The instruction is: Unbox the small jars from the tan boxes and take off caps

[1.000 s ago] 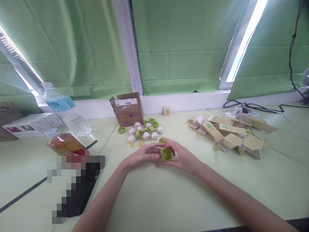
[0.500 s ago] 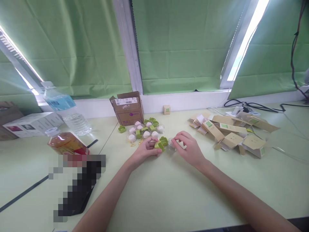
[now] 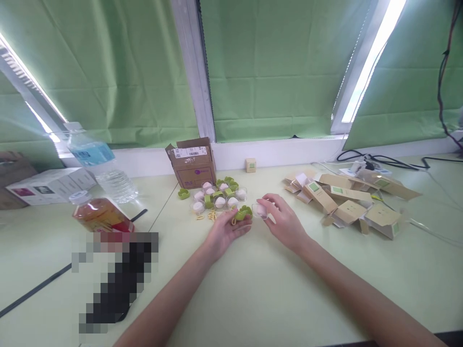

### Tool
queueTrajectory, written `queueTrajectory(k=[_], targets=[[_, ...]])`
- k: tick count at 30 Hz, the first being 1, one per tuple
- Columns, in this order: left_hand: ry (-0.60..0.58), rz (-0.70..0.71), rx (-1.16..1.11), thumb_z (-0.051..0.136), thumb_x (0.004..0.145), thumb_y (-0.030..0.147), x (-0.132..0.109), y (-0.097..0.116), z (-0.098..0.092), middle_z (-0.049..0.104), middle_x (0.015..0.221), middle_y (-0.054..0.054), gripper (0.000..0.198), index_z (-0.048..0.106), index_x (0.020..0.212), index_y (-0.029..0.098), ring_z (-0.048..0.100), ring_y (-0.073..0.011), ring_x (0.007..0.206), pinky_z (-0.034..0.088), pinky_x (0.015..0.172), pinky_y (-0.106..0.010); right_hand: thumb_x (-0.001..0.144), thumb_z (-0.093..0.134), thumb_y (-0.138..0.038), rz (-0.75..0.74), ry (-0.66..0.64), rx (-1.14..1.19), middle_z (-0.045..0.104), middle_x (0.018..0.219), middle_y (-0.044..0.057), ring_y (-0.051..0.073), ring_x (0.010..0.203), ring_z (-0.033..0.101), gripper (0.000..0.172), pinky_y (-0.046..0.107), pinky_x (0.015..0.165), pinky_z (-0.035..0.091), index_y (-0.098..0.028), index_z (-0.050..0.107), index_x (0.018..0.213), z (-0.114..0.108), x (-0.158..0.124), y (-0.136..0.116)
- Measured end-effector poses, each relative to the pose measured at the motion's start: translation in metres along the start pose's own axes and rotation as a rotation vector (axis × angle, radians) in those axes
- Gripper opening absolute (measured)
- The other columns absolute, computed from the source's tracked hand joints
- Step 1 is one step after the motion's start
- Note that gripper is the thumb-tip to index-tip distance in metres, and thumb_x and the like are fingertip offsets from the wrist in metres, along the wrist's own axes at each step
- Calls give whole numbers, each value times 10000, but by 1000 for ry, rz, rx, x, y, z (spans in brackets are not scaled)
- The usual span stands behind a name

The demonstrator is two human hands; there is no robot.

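Observation:
My left hand (image 3: pixel 224 234) is turned partly palm up, its fingers closed around a green flower-shaped holder (image 3: pixel 244 212) with a small yellow loop (image 3: pixel 234 221) by the thumb. My right hand (image 3: pixel 285 220) grips a small clear container (image 3: pixel 259 210) between thumb and fingers, just right of the green holder. A pale pinkish-white ball shows in that container. Beyond my left hand, several clear containers with pale balls (image 3: pixel 220 202) stand grouped with more green flower-shaped pieces (image 3: pixel 183 193). Yellow loops (image 3: pixel 211 215) lie in front of the group.
An opened brown carton (image 3: pixel 195 168) stands behind the group, a small tan box (image 3: pixel 251 165) to its right. Flattened tan boxes (image 3: pixel 347 209) are heaped at right, near cables (image 3: pixel 390 163). At left are a water bottle (image 3: pixel 104 164), an amber drink bottle (image 3: pixel 101 214) and white boxes (image 3: pixel 50 186).
My left hand has rolled more palm up with the green holder. The clear container in my right hand is raised slightly, and a pale ball now shows in it.

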State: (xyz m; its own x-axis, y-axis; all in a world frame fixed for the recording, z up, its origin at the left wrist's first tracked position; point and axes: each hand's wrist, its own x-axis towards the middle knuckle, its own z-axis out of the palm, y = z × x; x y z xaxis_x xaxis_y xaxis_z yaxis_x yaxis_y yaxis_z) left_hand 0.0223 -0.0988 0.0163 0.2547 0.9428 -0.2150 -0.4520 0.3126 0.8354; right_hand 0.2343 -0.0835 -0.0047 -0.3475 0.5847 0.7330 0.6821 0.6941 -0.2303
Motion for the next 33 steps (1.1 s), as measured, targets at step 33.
queueTrajectory(k=[33], targets=[[8,127,-161,738,868,440,-8,-11,19,667,858,-66,360,555,1041,182,562,-123,628,426,539,-224,928,667,-430,320,-95,126,585,1385,167,322,1310,534,454,492,1054,473,-195,590,1308,4,-4,-8]])
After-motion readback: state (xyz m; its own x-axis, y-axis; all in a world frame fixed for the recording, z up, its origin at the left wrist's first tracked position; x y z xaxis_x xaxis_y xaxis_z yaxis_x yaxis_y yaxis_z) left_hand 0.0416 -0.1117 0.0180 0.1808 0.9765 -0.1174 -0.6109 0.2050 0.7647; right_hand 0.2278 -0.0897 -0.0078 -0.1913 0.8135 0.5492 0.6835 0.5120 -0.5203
